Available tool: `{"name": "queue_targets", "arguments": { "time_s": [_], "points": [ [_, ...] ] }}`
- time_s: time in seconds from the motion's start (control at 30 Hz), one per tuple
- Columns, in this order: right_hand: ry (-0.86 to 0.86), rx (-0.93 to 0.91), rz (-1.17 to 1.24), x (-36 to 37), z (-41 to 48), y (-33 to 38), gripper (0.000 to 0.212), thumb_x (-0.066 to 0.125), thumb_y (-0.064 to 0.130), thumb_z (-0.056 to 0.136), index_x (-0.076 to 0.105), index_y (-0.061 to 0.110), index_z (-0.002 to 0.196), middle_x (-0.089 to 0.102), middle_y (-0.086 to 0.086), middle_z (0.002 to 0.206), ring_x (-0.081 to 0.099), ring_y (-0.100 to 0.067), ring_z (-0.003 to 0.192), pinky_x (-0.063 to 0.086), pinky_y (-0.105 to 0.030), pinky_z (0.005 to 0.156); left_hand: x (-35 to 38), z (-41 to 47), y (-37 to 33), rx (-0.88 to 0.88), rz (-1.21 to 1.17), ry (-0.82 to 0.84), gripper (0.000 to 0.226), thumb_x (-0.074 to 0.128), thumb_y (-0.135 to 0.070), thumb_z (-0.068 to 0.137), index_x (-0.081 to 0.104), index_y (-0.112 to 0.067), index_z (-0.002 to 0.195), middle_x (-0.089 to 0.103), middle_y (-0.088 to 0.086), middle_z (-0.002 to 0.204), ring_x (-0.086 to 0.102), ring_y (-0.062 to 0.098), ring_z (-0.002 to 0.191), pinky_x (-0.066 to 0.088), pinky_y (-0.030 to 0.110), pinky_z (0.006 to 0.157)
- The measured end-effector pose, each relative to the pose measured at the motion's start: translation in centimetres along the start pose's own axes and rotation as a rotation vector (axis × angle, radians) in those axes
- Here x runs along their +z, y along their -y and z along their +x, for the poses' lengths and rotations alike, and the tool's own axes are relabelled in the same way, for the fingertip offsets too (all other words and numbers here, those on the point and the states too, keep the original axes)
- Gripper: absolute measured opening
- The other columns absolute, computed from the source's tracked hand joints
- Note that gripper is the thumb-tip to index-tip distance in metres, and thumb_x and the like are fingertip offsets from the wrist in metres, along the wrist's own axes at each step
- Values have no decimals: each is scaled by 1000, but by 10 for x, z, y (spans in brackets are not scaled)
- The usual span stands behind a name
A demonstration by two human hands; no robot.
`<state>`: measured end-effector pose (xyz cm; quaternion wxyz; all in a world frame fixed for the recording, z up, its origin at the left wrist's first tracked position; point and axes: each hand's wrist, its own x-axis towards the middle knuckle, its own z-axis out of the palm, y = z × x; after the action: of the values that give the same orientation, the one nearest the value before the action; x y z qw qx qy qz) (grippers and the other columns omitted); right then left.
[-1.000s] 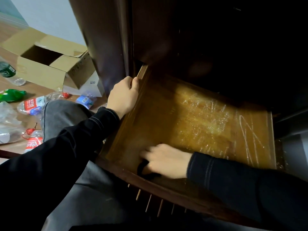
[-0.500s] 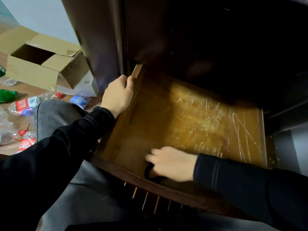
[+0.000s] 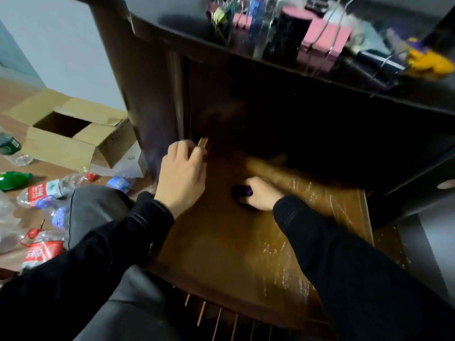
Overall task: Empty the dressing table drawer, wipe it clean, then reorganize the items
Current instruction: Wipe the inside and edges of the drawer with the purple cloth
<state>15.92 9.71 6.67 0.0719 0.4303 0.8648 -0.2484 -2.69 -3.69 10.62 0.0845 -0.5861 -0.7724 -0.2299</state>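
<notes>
Two hands clamped: left hand (image 3: 181, 175) on the person-facing drawer (image 3: 221, 242), right hand (image 3: 261, 194) seemingly on cloth (image 3: 242, 191).

An open cardboard box (image 3: 73, 141) sits on the floor (image 3: 17, 92) beside scattered plastic bottles (image 3: 44, 190) (a green bottle (image 3: 12, 179) among them).

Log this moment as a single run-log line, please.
stage: wiping | left hand: grips side wall of brown wooden drawer | right hand: holds dark purplish cloth on drawer floor
</notes>
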Motion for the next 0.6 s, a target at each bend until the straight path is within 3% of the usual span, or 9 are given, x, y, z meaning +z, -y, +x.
{"name": "queue_targets", "arguments": {
  "time_s": [0.07,0.1,0.2,0.27,0.37,0.43,0.53,0.6],
  "points": [
    [-40,113,484,-6,-15,-2,27,71,28,93,64,16,117,68,-2,102,65,-20,86,53,-33,66,-14,-4,-9,50,-132,34,15,57,-21,93,62,-16,106,55,3,107,54,25,97,51,42,76],
    [-73,159,685,-10,-25,-3,23,72,26,93,66,17,113,71,-4,100,68,-20,86,56,-34,64,-20,-5,-15,9,-291,136,10,58,-19,93,63,-17,101,58,1,101,59,22,88,54,41,72],
    [-151,237,927,-15,-53,-2,25,77,23,88,64,21,108,71,-2,102,68,-17,92,59,-37,68,-30,-6,-46,-357,-846,629,10,56,-13,97,62,-17,103,66,9,98,69,19,72,62,38,62],
    [-174,250,973,-18,-68,5,43,79,24,85,54,21,121,65,1,110,63,-11,94,52,-26,66,-27,-8,-68,-523,-1001,735,13,55,-19,101,59,-16,113,63,12,109,69,24,84,63,39,69],
    [-75,150,971,-20,-89,12,60,76,23,87,42,28,135,57,11,116,61,-4,100,52,-15,70,-17,-8,-93,-666,-1069,740,35,54,-37,102,52,-14,127,63,12,121,67,26,100,60,34,73],
    [26,77,984,-21,-104,12,65,72,20,88,37,33,141,51,19,115,60,-3,107,55,-20,86,-7,-8,-100,-709,-1107,708,38,61,-36,98,56,-8,123,68,15,115,69,28,96,56,31,70],
    [137,-18,916,-27,-125,1,69,67,21,91,32,36,148,50,18,126,60,-4,115,55,-22,88,5,-9,-91,-668,-1028,698,34,71,-24,92,60,-8,120,71,11,107,70,24,92,55,29,71],
    [51,-37,552,-35,-135,-18,55,62,29,97,39,38,146,51,14,137,54,-2,121,48,-18,92,15,-3,-77,-520,-845,784,38,71,-18,91,56,-8,125,68,8,110,68,19,95,57,28,75]
  ]
}}
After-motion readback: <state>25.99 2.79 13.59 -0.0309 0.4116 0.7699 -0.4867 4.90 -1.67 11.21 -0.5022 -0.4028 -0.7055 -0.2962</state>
